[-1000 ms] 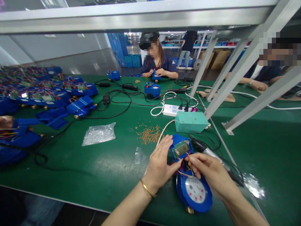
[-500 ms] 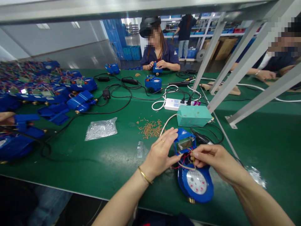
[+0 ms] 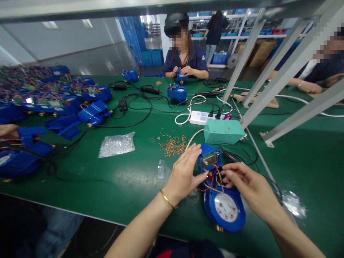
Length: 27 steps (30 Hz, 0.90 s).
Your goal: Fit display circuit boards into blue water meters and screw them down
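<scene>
A blue water meter (image 3: 225,208) with a round white dial lies before me, its upper blue housing (image 3: 209,157) tipped up and showing a small display board. Red, yellow and white wires (image 3: 218,176) run between the two parts. My left hand (image 3: 184,172) grips the housing from the left, fingers along its side and thumb by its lower edge, near the wires. Beside the wires on the right is my right hand (image 3: 242,181), its fingers loosely curled and slightly apart, with nothing visible held. The fingertips are partly hidden near the housing.
Small copper-coloured screws (image 3: 173,145) lie in a loose pile, near a clear bag (image 3: 116,145) of small parts. A turquoise box (image 3: 224,131), power strip (image 3: 200,117) and metal posts (image 3: 279,82) stand ahead. Blue meters (image 3: 61,100) crowd the left. A co-worker (image 3: 185,61) sits opposite.
My right hand has let the wires go and moved slightly right, its fingers loosening. My left hand stays on the housing. The view has shifted slightly.
</scene>
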Motion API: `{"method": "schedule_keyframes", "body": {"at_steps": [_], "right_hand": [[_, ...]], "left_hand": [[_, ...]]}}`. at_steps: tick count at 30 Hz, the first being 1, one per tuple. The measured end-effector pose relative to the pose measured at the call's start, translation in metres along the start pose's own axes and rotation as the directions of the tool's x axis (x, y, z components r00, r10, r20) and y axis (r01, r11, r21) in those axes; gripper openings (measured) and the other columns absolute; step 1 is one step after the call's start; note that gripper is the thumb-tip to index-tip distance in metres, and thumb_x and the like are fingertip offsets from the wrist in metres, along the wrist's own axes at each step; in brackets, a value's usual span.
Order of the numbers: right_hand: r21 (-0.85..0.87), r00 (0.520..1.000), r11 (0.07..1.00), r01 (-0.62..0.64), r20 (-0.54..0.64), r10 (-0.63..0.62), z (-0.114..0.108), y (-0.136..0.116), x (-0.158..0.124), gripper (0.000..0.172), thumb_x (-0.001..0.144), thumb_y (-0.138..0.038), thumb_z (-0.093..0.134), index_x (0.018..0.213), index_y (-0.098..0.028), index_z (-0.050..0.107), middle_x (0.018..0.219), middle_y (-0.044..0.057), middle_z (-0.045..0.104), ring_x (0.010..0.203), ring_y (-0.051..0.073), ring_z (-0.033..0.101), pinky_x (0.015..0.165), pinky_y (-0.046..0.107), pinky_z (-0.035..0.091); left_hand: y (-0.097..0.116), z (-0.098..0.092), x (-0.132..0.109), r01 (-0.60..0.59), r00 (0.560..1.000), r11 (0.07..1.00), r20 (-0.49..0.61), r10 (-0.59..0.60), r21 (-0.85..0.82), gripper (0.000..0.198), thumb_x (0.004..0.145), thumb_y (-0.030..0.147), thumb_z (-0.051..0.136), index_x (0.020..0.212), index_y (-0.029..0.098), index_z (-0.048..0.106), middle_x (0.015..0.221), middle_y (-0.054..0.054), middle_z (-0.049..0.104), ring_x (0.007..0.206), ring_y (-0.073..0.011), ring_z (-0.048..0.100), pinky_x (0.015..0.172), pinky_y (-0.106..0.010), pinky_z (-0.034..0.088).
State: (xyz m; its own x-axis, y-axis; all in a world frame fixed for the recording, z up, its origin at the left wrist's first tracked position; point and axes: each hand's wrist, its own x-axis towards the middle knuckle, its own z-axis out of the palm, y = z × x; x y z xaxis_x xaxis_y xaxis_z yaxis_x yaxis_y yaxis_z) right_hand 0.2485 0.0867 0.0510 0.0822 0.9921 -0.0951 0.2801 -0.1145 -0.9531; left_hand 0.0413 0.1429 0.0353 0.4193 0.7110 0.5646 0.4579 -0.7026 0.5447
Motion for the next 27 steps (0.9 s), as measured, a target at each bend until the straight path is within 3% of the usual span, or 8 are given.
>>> {"method": "schedule_keyframes", "body": {"at_steps": [3, 6, 10, 14, 21, 27], "right_hand": [[0.041, 0.996, 0.998, -0.045, -0.07, 0.048, -0.001, -0.001, 0.002, 0.062, 0.072, -0.067, 0.07, 0.103, -0.013, 0.069, 0.077, 0.009, 0.07, 0.059, 0.017, 0.063, 0.056, 0.029, 0.057], [0.148, 0.984, 0.973, -0.175, 0.069, 0.167, 0.0, -0.005, 0.007, 0.06, 0.061, -0.065, 0.079, 0.089, -0.012, 0.072, 0.064, 0.006, 0.066, 0.047, 0.013, 0.056, 0.043, 0.025, 0.049], [0.212, 0.924, 0.929, -0.305, 0.301, 0.235, 0.002, -0.01, 0.013, 0.048, 0.064, -0.058, 0.08, 0.06, -0.013, 0.063, 0.043, -0.002, 0.049, 0.036, 0.004, 0.037, 0.035, 0.017, 0.026], [0.306, 0.89, 0.873, -0.379, 0.38, 0.253, 0.0, -0.009, 0.014, 0.043, 0.065, -0.05, 0.083, 0.074, -0.012, 0.067, 0.051, -0.003, 0.053, 0.034, 0.0, 0.026, 0.034, 0.016, 0.013], [0.367, 0.904, 0.857, -0.362, 0.361, 0.227, 0.001, -0.009, 0.016, 0.043, 0.065, -0.05, 0.084, 0.068, -0.012, 0.064, 0.058, 0.0, 0.06, 0.042, 0.003, 0.046, 0.04, 0.014, 0.034], [0.295, 0.924, 0.907, -0.299, 0.329, 0.198, 0.0, -0.011, 0.016, 0.045, 0.064, -0.055, 0.081, 0.068, -0.014, 0.065, 0.062, 0.004, 0.066, 0.048, 0.009, 0.058, 0.051, 0.021, 0.049]], "left_hand": [[-0.001, 0.004, 0.0, 0.103, 0.994, 0.992, -0.036, -0.106, -0.075, 0.06, 0.076, 0.026, 0.076, 0.128, 0.019, 0.047, 0.134, -0.014, 0.061, 0.128, -0.0266, 0.057, 0.107, -0.047, 0.051], [-0.001, 0.01, -0.003, 0.094, 0.992, 0.987, -0.069, -0.103, -0.129, 0.063, 0.075, 0.027, 0.078, 0.129, 0.019, 0.047, 0.134, -0.013, 0.061, 0.127, -0.026, 0.058, 0.107, -0.047, 0.051], [-0.001, 0.016, -0.006, 0.037, 0.992, 0.986, -0.109, -0.055, -0.164, 0.062, 0.077, 0.027, 0.076, 0.13, 0.019, 0.046, 0.136, -0.014, 0.059, 0.129, -0.0254, 0.056, 0.108, -0.046, 0.05], [-0.003, 0.016, -0.005, 0.067, 0.992, 0.976, -0.095, -0.088, -0.209, 0.062, 0.076, 0.027, 0.077, 0.13, 0.02, 0.047, 0.135, -0.013, 0.06, 0.128, -0.0259, 0.057, 0.106, -0.046, 0.052], [-0.008, 0.018, -0.004, 0.149, 0.985, 0.924, -0.028, -0.169, -0.352, 0.063, 0.074, 0.026, 0.079, 0.129, 0.022, 0.05, 0.134, -0.011, 0.061, 0.124, -0.0235, 0.06, 0.1, -0.039, 0.057], [-0.014, 0.018, -0.004, 0.206, 0.977, 0.874, 0.04, -0.21, -0.44, 0.062, 0.073, 0.025, 0.079, 0.128, 0.021, 0.051, 0.134, -0.013, 0.061, 0.123, -0.0252, 0.061, 0.099, -0.041, 0.057]]}}
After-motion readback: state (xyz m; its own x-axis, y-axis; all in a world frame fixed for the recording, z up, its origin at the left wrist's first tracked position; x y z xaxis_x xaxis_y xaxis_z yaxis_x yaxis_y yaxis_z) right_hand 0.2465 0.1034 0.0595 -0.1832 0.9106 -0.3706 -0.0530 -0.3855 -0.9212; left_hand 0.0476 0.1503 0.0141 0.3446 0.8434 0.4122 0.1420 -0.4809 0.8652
